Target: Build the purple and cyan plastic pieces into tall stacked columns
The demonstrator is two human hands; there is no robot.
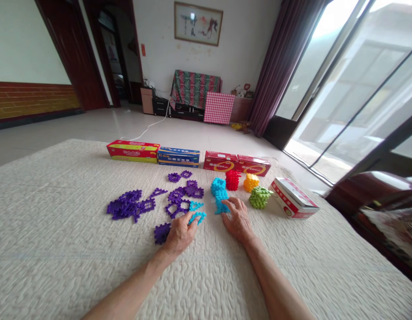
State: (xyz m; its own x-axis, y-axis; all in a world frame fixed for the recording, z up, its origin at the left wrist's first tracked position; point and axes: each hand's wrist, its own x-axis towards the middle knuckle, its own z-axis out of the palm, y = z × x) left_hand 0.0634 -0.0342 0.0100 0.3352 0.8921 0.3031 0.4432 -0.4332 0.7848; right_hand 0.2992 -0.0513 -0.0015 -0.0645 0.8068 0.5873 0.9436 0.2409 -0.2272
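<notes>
My left hand (181, 232) is closed with thumb and fingers on a light-blue toothed plastic building piece (200, 218), which looks triangular. A second light-blue triangular piece (196, 205) lies just beyond it. Partly under the left hand sits a purple square piece (162, 233). My right hand (238, 218) has its fingers bent onto the near end of a row of light-blue building pieces (221, 195). Its fingertips touch the pieces. Loose purple building pieces (177, 194) spread beyond the left hand, and a heap of purple pieces (126, 204) lies farther left.
Stacked red pieces (232, 180), yellow pieces (251, 182) and green pieces (259, 197) stand at the right. A white-and-red box (294, 198) is beside them. Along the back are a red-and-yellow box (133, 151), a blue box (178, 157) and two red boxes (220, 161). Quilted cream cover (76, 249) underneath.
</notes>
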